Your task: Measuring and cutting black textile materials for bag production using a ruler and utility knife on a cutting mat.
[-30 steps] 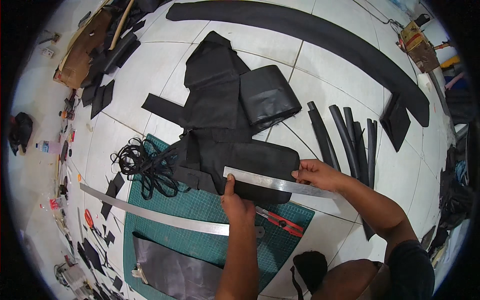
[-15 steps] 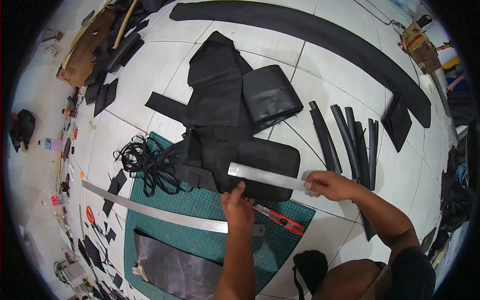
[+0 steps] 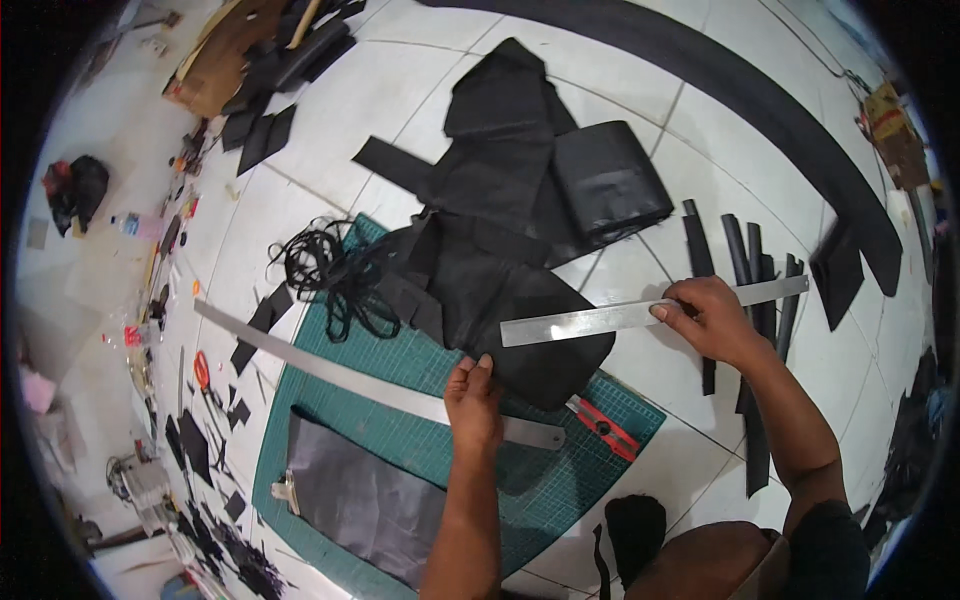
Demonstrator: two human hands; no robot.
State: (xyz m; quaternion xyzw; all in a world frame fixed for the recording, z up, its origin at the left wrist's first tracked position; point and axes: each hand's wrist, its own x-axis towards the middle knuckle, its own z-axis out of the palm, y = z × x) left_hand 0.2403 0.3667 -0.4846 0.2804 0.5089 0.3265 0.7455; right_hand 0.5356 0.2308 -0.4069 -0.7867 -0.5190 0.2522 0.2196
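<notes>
My right hand [image 3: 705, 318] grips a short steel ruler [image 3: 575, 325] near its middle, holding it over a black fabric piece [image 3: 500, 295] and the tiles to the right. Fingers and thumb of my left hand [image 3: 473, 402] are closed on the near edge of that fabric, which looks tilted up. Partly beneath it lies a green cutting mat [image 3: 540, 490]. A long steel ruler [image 3: 345, 378] crosses the mat and passes by my left wrist. At the mat's right corner rests a red utility knife [image 3: 607, 432].
A tangle of black cord [image 3: 335, 275] sits left of the fabric. A dark sheet [image 3: 365, 500] with a metal clip [image 3: 287, 492] covers the mat's near part. Black strips [image 3: 700, 250] lie on the right, a long curved black piece [image 3: 740, 90] behind. Orange-handled scissors [image 3: 202, 372] are among scraps at left.
My right hand has moved right and turned the short ruler, so its right end now points up and away. The fabric's near edge has shifted in my left hand. The whole view has moved.
</notes>
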